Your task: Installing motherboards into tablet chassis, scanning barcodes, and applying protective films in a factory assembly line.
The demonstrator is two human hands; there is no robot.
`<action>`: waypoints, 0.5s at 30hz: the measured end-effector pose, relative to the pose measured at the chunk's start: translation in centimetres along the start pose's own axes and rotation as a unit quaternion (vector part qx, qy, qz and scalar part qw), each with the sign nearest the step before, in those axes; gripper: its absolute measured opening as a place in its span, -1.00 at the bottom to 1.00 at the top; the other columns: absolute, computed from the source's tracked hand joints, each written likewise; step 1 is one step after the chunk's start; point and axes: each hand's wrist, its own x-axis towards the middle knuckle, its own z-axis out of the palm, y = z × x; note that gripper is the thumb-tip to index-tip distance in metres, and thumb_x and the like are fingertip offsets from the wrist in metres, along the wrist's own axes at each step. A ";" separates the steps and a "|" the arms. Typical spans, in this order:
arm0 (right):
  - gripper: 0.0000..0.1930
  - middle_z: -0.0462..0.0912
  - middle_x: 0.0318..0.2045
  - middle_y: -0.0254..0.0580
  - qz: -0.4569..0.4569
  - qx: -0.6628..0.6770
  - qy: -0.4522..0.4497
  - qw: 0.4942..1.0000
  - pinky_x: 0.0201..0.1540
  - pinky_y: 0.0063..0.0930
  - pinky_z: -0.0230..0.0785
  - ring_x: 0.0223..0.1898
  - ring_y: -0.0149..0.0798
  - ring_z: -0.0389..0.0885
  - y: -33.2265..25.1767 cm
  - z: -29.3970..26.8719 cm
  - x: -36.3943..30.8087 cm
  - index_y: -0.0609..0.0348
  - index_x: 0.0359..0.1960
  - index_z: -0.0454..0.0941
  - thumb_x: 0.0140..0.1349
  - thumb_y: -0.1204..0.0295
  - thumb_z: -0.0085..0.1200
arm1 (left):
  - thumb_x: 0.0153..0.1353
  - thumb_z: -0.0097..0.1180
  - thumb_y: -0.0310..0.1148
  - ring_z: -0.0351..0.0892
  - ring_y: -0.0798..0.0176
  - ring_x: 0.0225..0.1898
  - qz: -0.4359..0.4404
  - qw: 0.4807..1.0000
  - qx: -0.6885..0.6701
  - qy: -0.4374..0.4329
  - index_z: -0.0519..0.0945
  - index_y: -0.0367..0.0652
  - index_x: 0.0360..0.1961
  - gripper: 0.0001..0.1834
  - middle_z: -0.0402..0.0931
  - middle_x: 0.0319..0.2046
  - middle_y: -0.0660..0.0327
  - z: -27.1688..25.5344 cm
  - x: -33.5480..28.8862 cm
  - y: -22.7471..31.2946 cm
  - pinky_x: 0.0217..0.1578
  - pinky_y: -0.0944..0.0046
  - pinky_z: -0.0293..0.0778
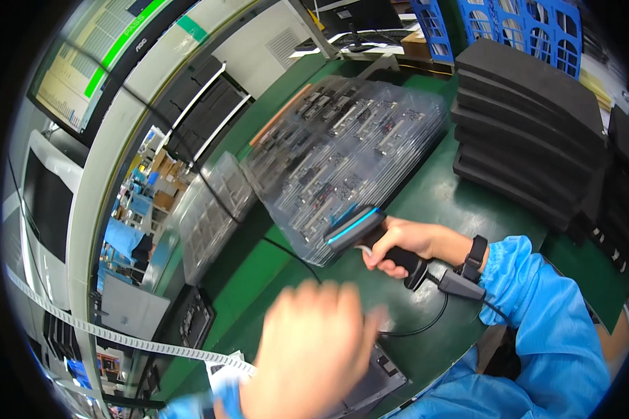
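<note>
Right hand (405,244) is wrapped tight round the scanner (370,237), nose aimed at the near edge of the top tray (349,153), which sits on the green bench (461,202) full of small boards. Looks like I'm at the start of this tray, most boards left to scan. Left hand (314,356) is a blur over a dark flat thing, fingers loosely spread, holding nothing I can see.

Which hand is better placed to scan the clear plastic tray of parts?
The right hand, probably: it already grips the black handheld scanner aimed at the clear plastic tray. The left hand is blurred and empty.
</note>
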 end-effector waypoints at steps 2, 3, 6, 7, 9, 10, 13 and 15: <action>-0.90 0.49 -0.71 -0.18 -0.008 -0.015 0.041 0.999 -0.75 -0.44 0.33 -0.78 -0.32 0.46 0.4 -0.9 -0.7 0.32 -0.44 0.52 0.06 0.54 0.19 | 0.20 0.22 -0.29 0.59 -0.26 -0.51 0.098 0.972 -0.030 0.211 0.57 -0.36 -0.59 -0.66 0.52 -0.61 -0.17 1.1 9.9 -3.0 -0.42 -0.11 0.51; -0.89 0.50 -0.71 -0.18 -0.013 0.005 0.032 0.999 -0.75 -0.45 0.34 -0.78 -0.32 0.47 0.5 -1.4 -1.1 0.33 -0.45 0.52 0.05 0.54 0.20 | 0.17 0.18 -0.35 0.62 -0.27 -0.47 0.094 0.960 0.042 0.260 0.60 -0.39 -0.57 -0.72 0.53 -0.58 -0.23 1.6 14.8 -4.1 -0.37 -0.12 0.56; -0.87 0.51 -0.72 -0.19 0.007 -0.031 0.022 0.999 -0.76 -0.47 0.37 -0.78 -0.33 0.49 0.4 -0.3 -0.2 0.32 -0.46 0.53 0.04 0.52 0.22 | 0.09 0.14 -0.39 0.67 -0.32 -0.28 0.023 0.957 0.064 0.281 0.64 -0.42 -0.45 -0.77 0.61 -0.39 -0.29 2.3 25.9 -8.7 -0.24 -0.15 0.61; -0.86 0.52 -0.72 -0.19 0.003 -0.054 0.016 0.998 -0.76 -0.47 0.38 -0.77 -0.34 0.50 0.6 0.3 0.5 0.32 -0.48 0.54 0.05 0.50 0.23 | 0.11 0.19 -0.29 0.66 -0.31 -0.24 -0.014 0.958 0.035 0.285 0.64 -0.41 -0.40 -0.70 0.62 -0.34 -0.28 2.8 28.2 -10.7 -0.19 -0.14 0.61; -0.86 0.52 -0.72 -0.20 0.006 -0.057 0.024 0.998 -0.75 -0.48 0.38 -0.77 -0.35 0.49 0.4 0.4 0.6 0.31 -0.50 0.54 0.05 0.49 0.23 | 0.10 0.30 -0.09 0.66 -0.30 -0.17 -0.054 0.962 -0.024 0.268 0.65 -0.40 -0.29 -0.53 0.64 -0.26 -0.25 4.5 32.7 -12.6 -0.11 -0.11 0.59; -0.85 0.52 -0.72 -0.19 0.005 -0.053 0.026 0.998 -0.75 -0.48 0.38 -0.77 -0.35 0.49 0.5 0.2 0.7 0.31 -0.51 0.53 0.04 0.49 0.23 | 0.07 0.35 0.02 0.65 -0.28 -0.14 -0.063 0.966 -0.046 0.245 0.65 -0.39 -0.23 -0.43 0.64 -0.22 -0.23 5.2 34.3 -13.0 -0.08 -0.09 0.58; -0.85 0.52 -0.72 -0.18 0.007 -0.042 0.015 0.999 -0.75 -0.48 0.38 -0.77 -0.36 0.49 0.5 0.1 1.1 0.33 -0.52 0.52 0.05 0.50 0.21 | 0.05 0.38 -0.05 0.66 -0.24 -0.14 -0.051 0.969 -0.073 0.232 0.67 -0.31 -0.27 -0.53 0.64 -0.20 -0.19 5.4 36.8 -14.4 -0.10 -0.07 0.59; -0.85 0.52 -0.72 -0.18 0.000 -0.051 0.019 0.999 -0.76 -0.47 0.37 -0.77 -0.36 0.49 0.4 -0.2 1.2 0.32 -0.52 0.52 0.04 0.49 0.22 | 0.07 0.37 -0.13 0.64 -0.26 -0.10 -0.042 0.976 -0.055 0.206 0.66 -0.28 -0.23 -0.59 0.63 -0.18 -0.20 4.7 37.0 -14.2 -0.08 -0.11 0.58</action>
